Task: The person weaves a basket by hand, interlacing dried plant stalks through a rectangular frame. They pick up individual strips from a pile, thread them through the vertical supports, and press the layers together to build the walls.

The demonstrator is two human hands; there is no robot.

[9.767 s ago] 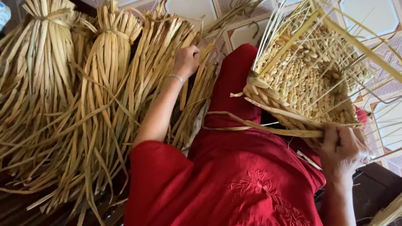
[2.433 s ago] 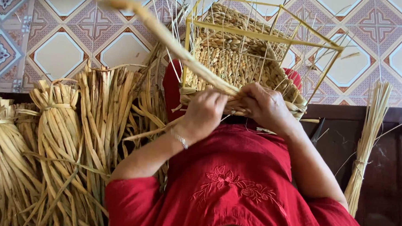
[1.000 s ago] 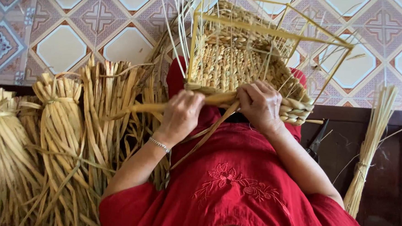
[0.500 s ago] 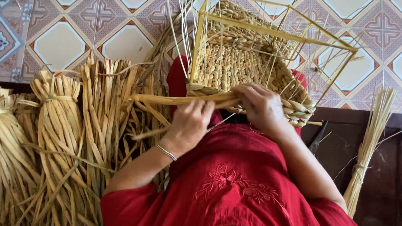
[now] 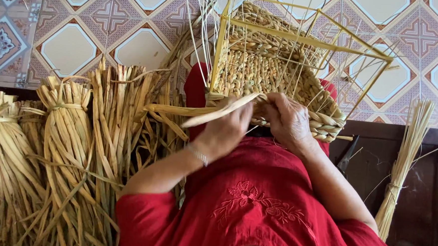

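Both of my hands sit at the half-woven basket [image 5: 276,76] rim: left hand [image 5: 226,131] fingers clamped on a flat straw strand [image 5: 199,112], right hand [image 5: 286,121] pinching the braid beside it. Loose tension risks unravelling.

Packages, labels, signs, screens: none in your view. Nothing here is wrapped, boxed, tagged or printed, and no display is in sight.
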